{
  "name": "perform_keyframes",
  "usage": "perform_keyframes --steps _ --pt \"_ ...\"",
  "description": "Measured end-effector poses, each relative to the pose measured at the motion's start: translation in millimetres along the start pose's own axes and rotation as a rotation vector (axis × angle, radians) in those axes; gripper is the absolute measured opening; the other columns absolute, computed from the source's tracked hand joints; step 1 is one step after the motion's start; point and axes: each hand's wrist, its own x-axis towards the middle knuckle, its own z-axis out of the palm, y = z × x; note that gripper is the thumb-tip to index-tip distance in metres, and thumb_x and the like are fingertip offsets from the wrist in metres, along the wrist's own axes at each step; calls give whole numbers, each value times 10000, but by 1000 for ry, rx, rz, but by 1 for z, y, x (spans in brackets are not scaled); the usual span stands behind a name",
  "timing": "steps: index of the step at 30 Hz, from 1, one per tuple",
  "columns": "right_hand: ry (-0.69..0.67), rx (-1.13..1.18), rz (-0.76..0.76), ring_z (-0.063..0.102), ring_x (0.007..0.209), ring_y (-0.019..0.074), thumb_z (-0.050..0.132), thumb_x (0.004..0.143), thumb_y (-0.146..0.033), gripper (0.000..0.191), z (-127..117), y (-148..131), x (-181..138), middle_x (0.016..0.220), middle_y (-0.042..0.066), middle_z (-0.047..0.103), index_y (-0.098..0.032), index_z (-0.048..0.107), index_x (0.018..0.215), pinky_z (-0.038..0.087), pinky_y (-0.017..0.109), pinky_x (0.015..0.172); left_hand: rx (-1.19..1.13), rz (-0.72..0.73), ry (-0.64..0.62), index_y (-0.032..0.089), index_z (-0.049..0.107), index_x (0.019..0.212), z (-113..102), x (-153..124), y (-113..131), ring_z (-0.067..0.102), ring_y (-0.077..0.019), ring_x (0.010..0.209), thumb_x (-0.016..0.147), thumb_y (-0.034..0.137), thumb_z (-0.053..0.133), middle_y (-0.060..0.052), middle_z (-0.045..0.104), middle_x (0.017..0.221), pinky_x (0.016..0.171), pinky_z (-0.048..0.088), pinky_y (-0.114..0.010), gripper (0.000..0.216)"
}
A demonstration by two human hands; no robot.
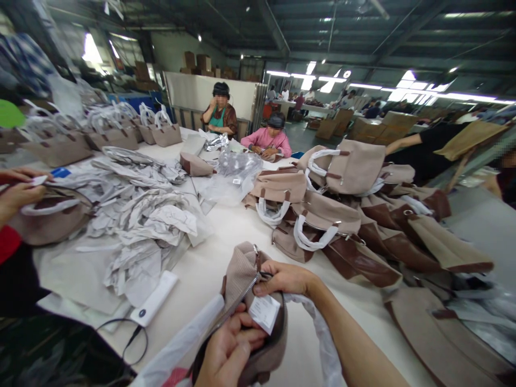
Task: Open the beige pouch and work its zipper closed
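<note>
I hold a beige fabric handbag with a zipper at the near edge of the white table. My left hand grips its lower zipper edge from below. My right hand pinches the bag's top edge near the zipper, just above a white paper tag hanging from the opening. A white wrapped handle trails under my right forearm.
A heap of beige and brown handbags lies to the right, crumpled tissue paper to the left, with a white power bank and cable. A co-worker's hands hold a bag at far left. Two people sit at the table's far end.
</note>
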Motion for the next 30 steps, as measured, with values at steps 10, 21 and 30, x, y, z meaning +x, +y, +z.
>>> perform_keyframes --steps 10,21,30 --pt "9 16 -1 432 520 50 909 485 -558 565 2 -1 -1 592 -57 563 -123 604 677 323 211 511 6 19 -16 237 673 1101 -3 -1 -2 677 -250 972 732 553 798 -58 694 1002 937 506 -402 501" --pt "19 74 -11 409 506 50 902 512 -523 526 8 -1 -4 582 -55 547 -127 587 657 312 215 499 83 -12 -6 201 703 1018 1 -1 5 677 -258 973 713 635 770 -63 708 988 940 510 -385 535" --pt "21 83 -24 420 505 56 898 526 -509 511 8 4 -3 577 -50 545 -125 591 666 316 221 501 64 13 13 256 689 1082 2 -2 5 678 -228 944 722 593 786 -32 697 972 896 518 -342 503"
